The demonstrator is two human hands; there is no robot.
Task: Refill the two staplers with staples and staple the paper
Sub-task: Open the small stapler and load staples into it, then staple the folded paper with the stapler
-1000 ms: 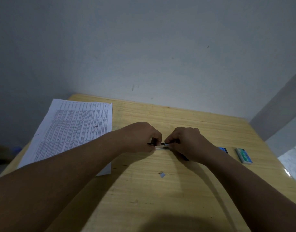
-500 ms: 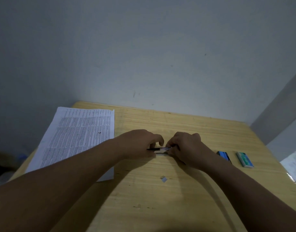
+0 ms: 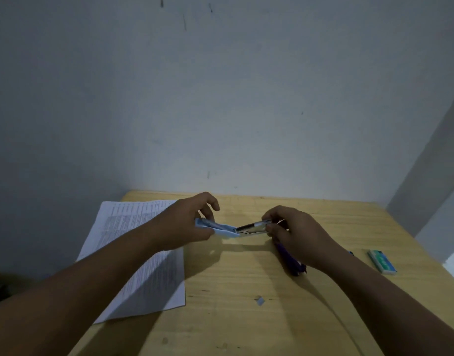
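Note:
A light blue stapler [image 3: 222, 230] is held a little above the wooden table [image 3: 246, 317], opened out flat. My left hand [image 3: 187, 224] grips its blue handle end. My right hand [image 3: 290, 232] pinches the silver metal magazine arm [image 3: 251, 227] that sticks out to the right. A dark purple stapler [image 3: 290, 260] lies on the table under my right wrist, partly hidden. Printed paper sheets [image 3: 143, 253] lie at the left, under my left forearm. A green and white staple box [image 3: 382, 262] rests at the right.
A small scrap of pale paper or foil [image 3: 260, 300] lies on the table in front of my hands. A sliver of a blue box [image 3: 351, 252] shows behind my right forearm. A grey wall rises directly behind the table.
The hands have drawn apart and risen, and the blue stapler now lies opened out between them with its metal arm exposed. The camera has tilted upward.

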